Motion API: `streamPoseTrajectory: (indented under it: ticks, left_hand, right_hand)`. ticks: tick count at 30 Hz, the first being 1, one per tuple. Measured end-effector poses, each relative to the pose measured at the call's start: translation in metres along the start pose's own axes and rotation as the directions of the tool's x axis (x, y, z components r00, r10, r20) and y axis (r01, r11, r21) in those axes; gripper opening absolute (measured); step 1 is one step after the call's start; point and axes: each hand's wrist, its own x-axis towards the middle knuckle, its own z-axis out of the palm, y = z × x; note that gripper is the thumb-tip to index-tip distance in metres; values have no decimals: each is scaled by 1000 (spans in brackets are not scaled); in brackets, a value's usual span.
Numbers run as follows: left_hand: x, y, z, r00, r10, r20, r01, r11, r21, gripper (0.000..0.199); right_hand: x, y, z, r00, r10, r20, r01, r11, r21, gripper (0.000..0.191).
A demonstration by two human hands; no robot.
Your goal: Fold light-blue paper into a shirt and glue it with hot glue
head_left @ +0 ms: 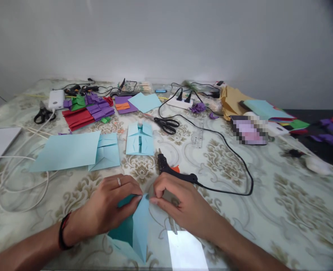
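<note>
My left hand, with a ring and a dark wrist band, pinches the top edge of a folded light blue paper. This paper stands partly opened, its inner side darker. At its upper right corner, my right hand is closed, thumb and forefinger pinched against the edge. Just beyond and partly under my right hand lies a black hot glue gun with an orange trigger, nozzle pointing away; a clear glue stick shows below the hand. Another folded blue paper piece lies flat ahead.
Blue sheets and a white cable lie left. Black scissors sit at centre, a ruler beside them. Behind are a power strip and purple folded papers. The glue gun's black cord loops right, near a phone.
</note>
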Motion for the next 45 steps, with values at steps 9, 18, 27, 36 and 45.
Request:
streamPoseTrajectory:
  ticks: [9, 18, 27, 36, 45]
  left_hand:
    - [-3, -1, 0, 998, 61, -23, -60, 997, 45, 9]
    - [-3, 1, 0, 994, 102, -27, -101, 995, 14, 13]
    - [-3, -2, 0, 993, 116, -8, -116, 993, -13, 14]
    - [-2, -1, 1, 993, 111, -25, -111, 994, 7, 11]
    - [-2, 0, 1, 996, 91, -14, -91, 996, 0, 8]
  right_hand:
    - [1, 1, -1, 1000, 5, -10, -5, 1000, -9, 20]
    - [1, 1, 0, 1000, -1, -28, 2, 1000, 5, 20]
    - [2, -1, 0, 1000, -6, -29, 6, 1000, -6, 20]
    - [0, -1, -1, 999, -9, -34, 8, 1000, -22, 18]
    - [0, -2, -1, 999, -22, -39, 21, 1000, -21, 15]
